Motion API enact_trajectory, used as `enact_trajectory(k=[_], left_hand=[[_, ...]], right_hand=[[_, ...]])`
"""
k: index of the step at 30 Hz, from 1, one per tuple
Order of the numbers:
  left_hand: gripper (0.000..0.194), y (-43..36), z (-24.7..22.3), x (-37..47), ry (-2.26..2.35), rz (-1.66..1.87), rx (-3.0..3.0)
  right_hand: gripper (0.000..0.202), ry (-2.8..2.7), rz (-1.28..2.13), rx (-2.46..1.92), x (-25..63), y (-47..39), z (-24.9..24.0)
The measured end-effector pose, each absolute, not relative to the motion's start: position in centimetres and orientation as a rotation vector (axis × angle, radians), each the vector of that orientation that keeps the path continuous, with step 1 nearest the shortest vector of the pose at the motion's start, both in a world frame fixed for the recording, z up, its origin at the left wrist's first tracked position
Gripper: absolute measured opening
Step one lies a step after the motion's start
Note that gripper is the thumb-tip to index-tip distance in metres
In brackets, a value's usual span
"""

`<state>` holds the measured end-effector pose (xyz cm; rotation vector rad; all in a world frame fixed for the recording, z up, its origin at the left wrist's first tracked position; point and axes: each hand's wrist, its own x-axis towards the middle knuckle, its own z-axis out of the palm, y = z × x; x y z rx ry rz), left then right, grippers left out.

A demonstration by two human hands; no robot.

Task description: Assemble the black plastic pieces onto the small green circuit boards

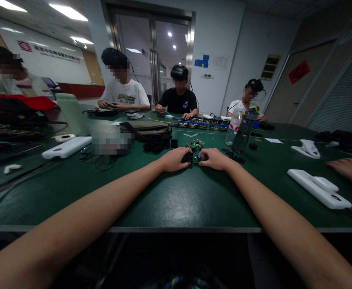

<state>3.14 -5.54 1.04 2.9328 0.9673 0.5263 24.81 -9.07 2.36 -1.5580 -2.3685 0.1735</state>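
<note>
From where I stand, the left hand (176,159) is curled over a small black case (187,157), thumb and fingers drawn in around it. Right beside it, the right hand (213,159) has its fingertips nearly closed at a little green board (197,159) with something blue on it. Case and board sit near the middle of the tabletop (179,200), between the two hands; whether they touch, I can't tell.

Just beyond lies a loose heap of green boards (195,143), with black cases (156,145) to the left and flat black pieces (233,155) to the right.

It looks to me like the stage of bringing one board and one case together. Any move from here would call for a steady left hand, a light pinch on the board's edge and careful lining-up.
</note>
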Motion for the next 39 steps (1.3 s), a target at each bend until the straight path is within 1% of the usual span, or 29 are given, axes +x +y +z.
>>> enact_trajectory(k=[11,21,33,39], left_hand=[[0.036,-5.59,1.15,3.16,0.949,0.61,2.934],[0.036,-5.71,1.32,3.22,0.968,0.611,2.942],[0.035,-5.88,1.43,3.32,1.033,0.644,2.957],[0.034,-5.75,1.42,3.35,1.058,0.694,2.955]], right_hand=[[0.025,-2.385,0.156,-1.544,25.02,-8.83,2.08],[0.032,-2.391,0.168,-1.542,25.02,-8.88,2.15],[0.022,-2.404,0.102,-1.554,24.88,-8.94,2.28],[0.023,-2.423,0.047,-1.574,24.8,-9.05,2.43]])
